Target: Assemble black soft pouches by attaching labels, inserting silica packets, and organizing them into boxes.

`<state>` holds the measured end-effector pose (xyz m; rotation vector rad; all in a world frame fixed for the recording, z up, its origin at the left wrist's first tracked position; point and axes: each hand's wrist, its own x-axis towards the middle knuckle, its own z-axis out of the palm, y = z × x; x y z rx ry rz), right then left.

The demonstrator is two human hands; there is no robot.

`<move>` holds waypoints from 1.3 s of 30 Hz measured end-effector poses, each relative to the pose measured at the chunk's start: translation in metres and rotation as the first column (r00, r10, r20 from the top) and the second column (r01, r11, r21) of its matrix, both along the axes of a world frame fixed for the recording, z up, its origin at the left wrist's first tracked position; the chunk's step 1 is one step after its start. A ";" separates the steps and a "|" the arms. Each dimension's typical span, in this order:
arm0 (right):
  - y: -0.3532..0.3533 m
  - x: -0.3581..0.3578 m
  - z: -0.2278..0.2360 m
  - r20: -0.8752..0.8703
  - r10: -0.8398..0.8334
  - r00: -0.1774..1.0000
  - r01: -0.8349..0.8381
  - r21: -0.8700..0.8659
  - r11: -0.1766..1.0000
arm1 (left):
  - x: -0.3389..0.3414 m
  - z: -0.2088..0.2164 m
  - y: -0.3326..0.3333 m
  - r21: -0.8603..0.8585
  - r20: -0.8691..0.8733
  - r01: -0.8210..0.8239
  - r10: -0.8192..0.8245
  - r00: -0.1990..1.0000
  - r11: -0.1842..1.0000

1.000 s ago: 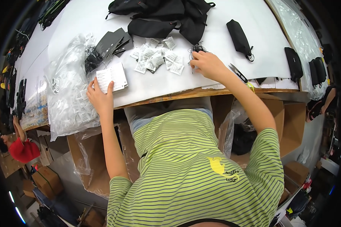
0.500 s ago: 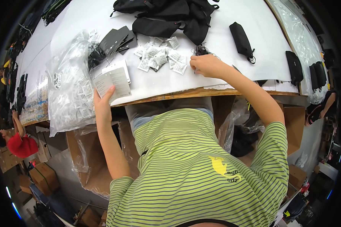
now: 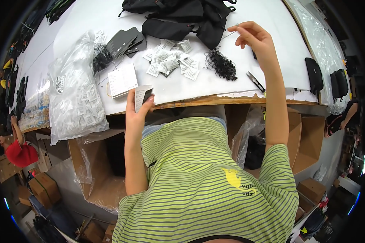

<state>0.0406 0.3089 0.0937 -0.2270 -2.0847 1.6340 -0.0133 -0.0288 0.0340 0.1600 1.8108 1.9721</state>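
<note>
The left grip, at lower centre-left of the frame, is closed around a small white paper card with a dark face, pinched between thumb and fingers just above the desk edge. The right grip, at upper right, is pinched at the fingertips on a thin dark strand slanting down to the left; its far end is hard to make out. Left of the card, near it, lies a thick stack of white cards. Below the right grip sit a tangled bundle of fine black cords and, at its right, dark-handled thread snips. Such fine cords could snag or come away doubled, since they lie knotted together; the strand could slip, being so thin between the fingertips; and the card could bend under the thumb's pressure.
</note>
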 end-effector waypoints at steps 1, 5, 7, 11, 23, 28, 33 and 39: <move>-0.004 0.002 -0.003 0.000 0.004 1.000 -0.004 -0.002 1.000 | 0.001 -0.002 0.004 -0.002 0.000 -0.004 0.004 1.000 1.000; -0.055 0.019 -0.011 0.025 0.119 0.993 -0.091 -0.499 0.862 | 0.012 0.000 0.014 0.067 -0.104 0.086 -0.079 0.991 0.994; -0.091 0.031 -0.016 0.143 0.174 0.974 -0.098 -0.425 0.900 | 0.017 0.001 0.019 -0.011 -0.239 0.123 -0.122 0.963 0.992; -0.142 0.045 -0.018 0.082 0.276 0.958 -0.167 -0.623 0.764 | 0.032 0.016 0.027 -0.076 -0.309 0.065 -0.086 0.947 0.995; -0.171 0.051 -0.027 0.150 0.005 0.989 0.009 -0.091 0.996 | 0.040 0.028 0.027 -0.137 -0.526 -0.036 -0.042 0.849 0.990; -0.169 0.051 -0.029 0.164 0.005 0.987 0.003 -0.052 0.999 | 0.036 0.027 0.026 -0.219 -0.745 -0.057 -0.129 0.654 0.974; -0.161 0.051 -0.031 0.176 0.044 0.983 -0.025 -0.109 0.994 | 0.034 0.034 0.021 -0.209 -0.708 0.024 -0.168 0.686 0.978; -0.148 0.062 -0.039 0.224 0.240 0.945 -0.197 -0.198 0.960 | 0.016 0.024 0.006 0.102 -0.152 0.480 -0.463 0.873 0.872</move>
